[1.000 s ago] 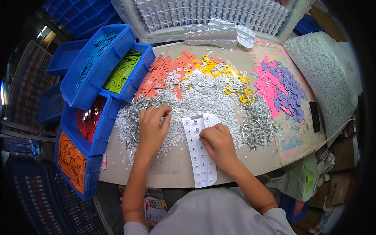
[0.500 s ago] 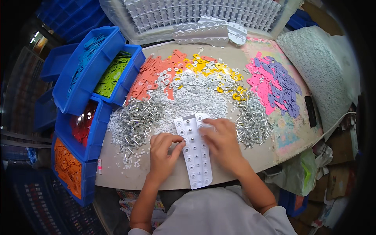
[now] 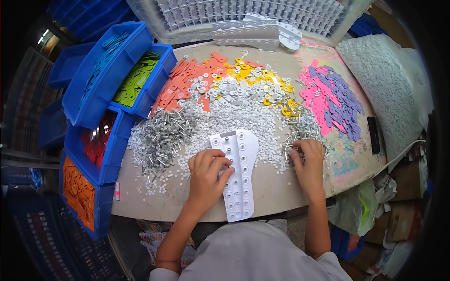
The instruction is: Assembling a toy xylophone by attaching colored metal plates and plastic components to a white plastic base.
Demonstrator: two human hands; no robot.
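A beige table fills the middle of a cluttered room, a bulging sack at upper right. White caps, rivets and coloured strips crowd round the white tray, low centre. Blue bins at left hold blue, green, red and orange pieces. The left hand curls over the tray, the right hand over rivets, fingertips narrow; I can't tell what they hold.

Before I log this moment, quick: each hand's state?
Left hand: curled over white tray; grip cannot be told.
Right hand: curled at metal pins; grip cannot be told.
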